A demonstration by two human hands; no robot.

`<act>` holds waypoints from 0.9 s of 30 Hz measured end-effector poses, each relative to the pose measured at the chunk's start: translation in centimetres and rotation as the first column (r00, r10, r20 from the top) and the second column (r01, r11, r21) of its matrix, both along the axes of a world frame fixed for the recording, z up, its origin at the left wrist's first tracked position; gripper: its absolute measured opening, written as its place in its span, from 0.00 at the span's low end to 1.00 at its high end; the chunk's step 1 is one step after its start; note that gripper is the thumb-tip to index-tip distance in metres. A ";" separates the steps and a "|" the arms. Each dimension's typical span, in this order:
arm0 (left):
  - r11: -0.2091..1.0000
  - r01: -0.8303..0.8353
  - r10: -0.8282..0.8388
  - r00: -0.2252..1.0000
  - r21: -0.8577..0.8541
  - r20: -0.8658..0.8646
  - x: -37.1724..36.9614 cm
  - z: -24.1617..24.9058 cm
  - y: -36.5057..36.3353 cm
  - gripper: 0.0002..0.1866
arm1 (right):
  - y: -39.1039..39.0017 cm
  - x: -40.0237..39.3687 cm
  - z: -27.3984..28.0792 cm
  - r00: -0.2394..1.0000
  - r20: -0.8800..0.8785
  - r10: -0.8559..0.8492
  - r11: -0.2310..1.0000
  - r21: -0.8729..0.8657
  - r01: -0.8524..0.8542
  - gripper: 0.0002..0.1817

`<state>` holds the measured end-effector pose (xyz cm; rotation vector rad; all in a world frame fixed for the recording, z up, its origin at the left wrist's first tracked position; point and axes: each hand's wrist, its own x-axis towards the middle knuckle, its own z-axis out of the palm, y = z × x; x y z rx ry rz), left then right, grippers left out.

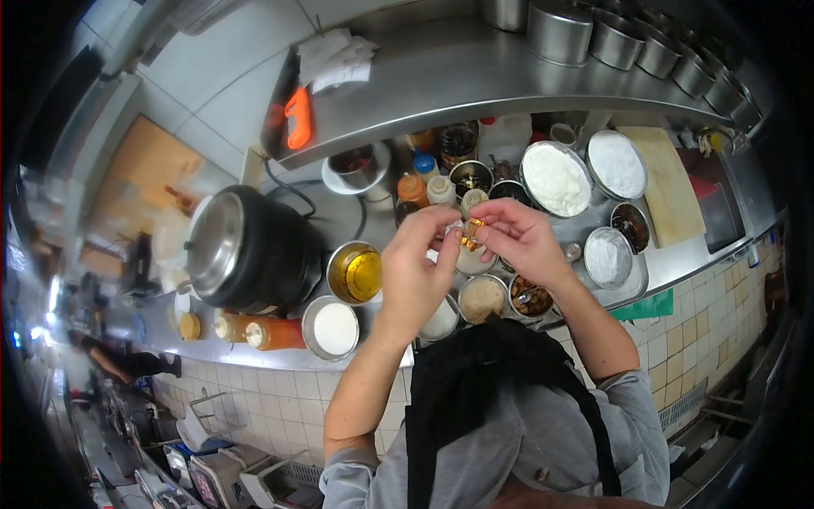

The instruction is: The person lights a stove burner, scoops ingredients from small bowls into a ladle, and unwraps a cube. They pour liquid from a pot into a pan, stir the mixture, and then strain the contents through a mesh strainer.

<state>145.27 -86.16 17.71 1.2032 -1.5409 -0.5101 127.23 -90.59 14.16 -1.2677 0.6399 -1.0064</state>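
My left hand [417,265] and my right hand [521,240] meet above the counter, fingertips pinched together. Between them is a small gold-and-silver foil wrapper [473,232], held by both hands; whatever is inside it is too small to make out. Just below the hands stand a bowl of light brown powder [482,299] and a bowl of brown chunks [531,297] with a spoon in it. A metal pot of yellow oil [355,273] is left of my left hand. Behind the fingers are several squeeze bottles [441,190].
A black soup kettle [254,248] and a bowl of white grains [331,328] stand at left. Two large bowls of white powder [556,178] and a cutting board [661,188] are at right. An overhead steel shelf [441,72] carries pots and an orange-handled tool [298,119]. Another person [127,358] is far left.
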 end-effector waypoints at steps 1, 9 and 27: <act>0.979 -0.042 0.090 0.967 -0.200 0.237 0.0 -0.1 0.0 0.12 | -0.1 0.0 -0.1 0.999 0.029 -0.017 1.000 0.010 0.016 0.15; 0.957 0.027 0.110 0.886 -0.288 0.451 0.6 0.4 -0.2 0.12 | -0.5 0.6 -1.3 0.994 0.092 -0.052 0.999 0.012 0.051 0.13; 1.000 0.027 -0.018 0.909 0.015 -0.416 0.7 -0.7 1.9 0.07 | -0.1 0.4 1.7 0.983 0.152 0.104 0.994 0.026 -0.109 0.09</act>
